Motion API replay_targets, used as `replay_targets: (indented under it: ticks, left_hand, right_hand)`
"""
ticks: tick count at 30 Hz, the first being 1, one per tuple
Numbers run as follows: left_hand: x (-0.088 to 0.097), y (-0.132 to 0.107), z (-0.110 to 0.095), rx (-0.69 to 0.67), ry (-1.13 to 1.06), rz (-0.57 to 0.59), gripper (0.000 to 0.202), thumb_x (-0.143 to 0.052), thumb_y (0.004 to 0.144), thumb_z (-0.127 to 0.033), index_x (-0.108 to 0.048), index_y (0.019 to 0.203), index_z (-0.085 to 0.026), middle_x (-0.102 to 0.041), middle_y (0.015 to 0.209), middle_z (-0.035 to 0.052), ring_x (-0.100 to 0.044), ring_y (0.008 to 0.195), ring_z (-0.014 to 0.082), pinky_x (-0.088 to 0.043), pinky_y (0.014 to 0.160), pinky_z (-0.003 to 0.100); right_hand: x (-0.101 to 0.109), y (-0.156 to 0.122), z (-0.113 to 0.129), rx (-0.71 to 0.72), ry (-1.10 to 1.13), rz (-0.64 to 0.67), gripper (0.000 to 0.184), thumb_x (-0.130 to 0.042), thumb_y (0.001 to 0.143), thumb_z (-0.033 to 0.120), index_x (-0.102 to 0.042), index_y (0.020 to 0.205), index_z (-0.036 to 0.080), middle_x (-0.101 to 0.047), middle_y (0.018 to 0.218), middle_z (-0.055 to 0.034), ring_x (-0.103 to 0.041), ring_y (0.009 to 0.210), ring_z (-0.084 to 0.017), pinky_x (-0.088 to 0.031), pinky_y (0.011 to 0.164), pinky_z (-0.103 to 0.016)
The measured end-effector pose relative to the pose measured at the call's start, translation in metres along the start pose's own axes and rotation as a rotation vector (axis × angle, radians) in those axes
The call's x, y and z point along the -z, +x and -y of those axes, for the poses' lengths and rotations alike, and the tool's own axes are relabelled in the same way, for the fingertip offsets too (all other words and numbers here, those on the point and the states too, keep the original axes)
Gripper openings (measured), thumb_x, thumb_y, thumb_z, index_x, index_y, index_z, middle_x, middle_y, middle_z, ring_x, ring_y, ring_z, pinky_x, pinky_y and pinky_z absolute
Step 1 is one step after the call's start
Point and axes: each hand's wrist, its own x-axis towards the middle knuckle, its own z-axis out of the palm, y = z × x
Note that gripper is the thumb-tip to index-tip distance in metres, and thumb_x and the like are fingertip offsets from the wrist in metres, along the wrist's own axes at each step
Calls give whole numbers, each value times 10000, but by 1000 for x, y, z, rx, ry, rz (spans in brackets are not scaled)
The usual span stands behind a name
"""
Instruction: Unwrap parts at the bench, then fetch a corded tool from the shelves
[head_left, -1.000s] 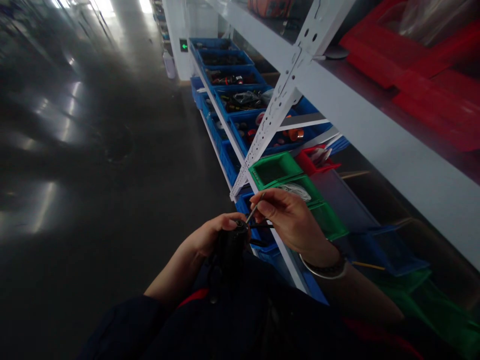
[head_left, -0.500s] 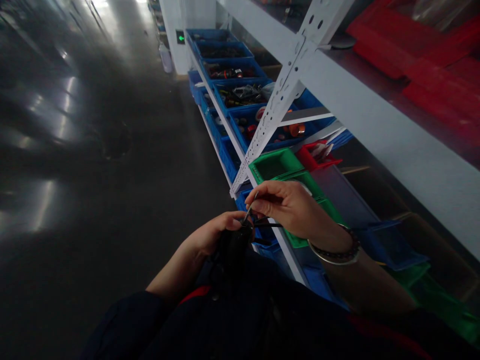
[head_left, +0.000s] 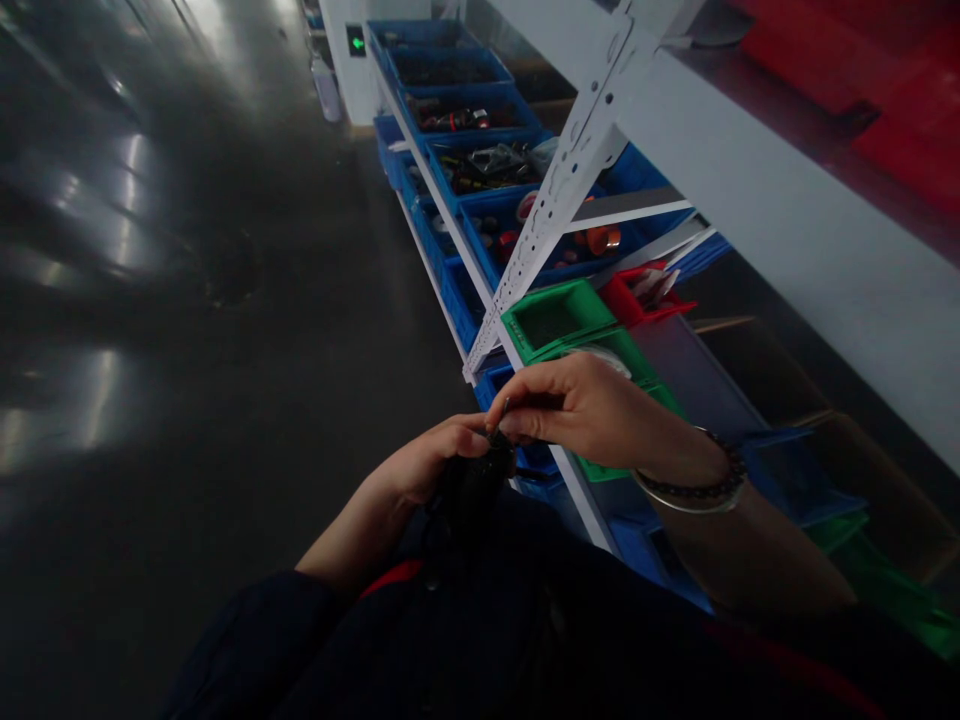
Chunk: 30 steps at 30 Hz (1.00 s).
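Note:
My left hand point(head_left: 435, 456) is wrapped round a dark, rounded object point(head_left: 471, 490) close to my body; its kind is lost in the shadow. At the top of that object my right hand point(head_left: 581, 410) pinches a thin metal rod point(head_left: 506, 405) between thumb and fingertips. Only a short tip of the rod shows above the fingers; its lower end is hidden at the dark object. The two hands' fingertips meet there. A dark beaded bracelet and a pale bangle circle my right wrist.
White metal shelving point(head_left: 540, 220) runs along the right. On it stand blue bins point(head_left: 487, 195) with mixed parts, green bins point(head_left: 559, 320), a small red bin point(head_left: 645, 292) and an open cardboard box point(head_left: 885, 490). Dark shiny floor point(head_left: 262, 330) lies to the left.
The right hand has moved down the rod toward the dark object, so less of the rod shows. The view has shifted slightly.

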Motion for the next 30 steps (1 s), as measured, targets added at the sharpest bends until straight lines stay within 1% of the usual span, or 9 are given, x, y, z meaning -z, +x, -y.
replay_targets:
  ticks: [8, 14, 17, 20, 23, 25, 27, 28, 30]
  left_hand:
    - [-3, 2, 0, -9, -8, 43, 309, -590, 591, -335, -567, 763, -79, -598, 688, 57, -535, 580, 113, -405, 526, 197]
    - [-5, 0, 0, 21, 73, 32, 363, -607, 575, -377, -554, 784, -85, -586, 683, 59, -499, 556, 107, -370, 506, 195]
    - [-7, -1, 0, 36, 93, 7, 363, -600, 577, -372, -552, 807, -95, -580, 694, 53, -485, 560, 106, -359, 505, 195]
    - [-6, 0, 1, 32, 102, 14, 356, -601, 599, -380, -556, 815, -101, -584, 713, 56, -493, 572, 111, -365, 518, 200]
    - [-1, 0, 3, -17, 113, 59, 381, -620, 645, -422, -563, 847, -104, -580, 729, 50, -505, 602, 119, -380, 547, 209]
    - [4, 1, 3, -61, 204, 122, 466, -638, 677, -501, -567, 909, -102, -572, 777, 49, -509, 653, 124, -393, 586, 213]
    - [8, 2, 2, -72, 335, 204, 563, -669, 654, -569, -559, 944, -99, -555, 819, 50, -498, 701, 128, -397, 623, 216]
    - [9, 3, 2, -59, 397, 238, 575, -699, 626, -561, -555, 932, -97, -543, 818, 47, -487, 708, 127, -394, 630, 216]
    - [11, 5, 2, -19, 483, 254, 517, -755, 576, -459, -544, 880, -99, -530, 794, 38, -469, 703, 120, -385, 633, 213]
  right_hand:
    - [-3, -4, 0, 28, -13, -58, 285, -549, 750, 323, -666, 819, 72, -588, 652, -6, -464, 541, 83, -322, 510, 3]
    - [-6, -13, -1, 9, -33, -65, 279, -540, 760, 325, -671, 820, 86, -604, 713, -1, -481, 598, 93, -338, 548, 7]
    - [-9, -17, -3, -18, -49, -130, 260, -561, 741, 317, -666, 793, 85, -605, 722, -3, -502, 626, 88, -350, 566, 10]
    - [-12, -21, -5, 8, -37, -200, 252, -562, 740, 306, -666, 794, 83, -613, 743, -9, -530, 649, 81, -374, 585, 20]
    - [-16, -24, -10, 4, -15, -249, 270, -564, 740, 336, -672, 808, 98, -614, 766, -3, -534, 662, 91, -378, 592, 37]
    - [-20, -26, -13, 3, -2, -294, 288, -564, 741, 360, -673, 806, 102, -613, 780, -2, -531, 669, 98, -375, 593, 43]
    - [-25, -29, -18, 10, 17, -350, 326, -556, 745, 395, -667, 790, 92, -610, 785, -10, -532, 683, 96, -380, 602, 37]
    - [-27, -30, -20, 10, 24, -384, 351, -552, 745, 418, -660, 778, 85, -608, 783, -15, -535, 693, 92, -387, 611, 31]
    - [-31, -36, -30, -12, 25, -479, 397, -552, 738, 457, -646, 760, 72, -603, 780, -26, -534, 704, 81, -393, 622, 14]
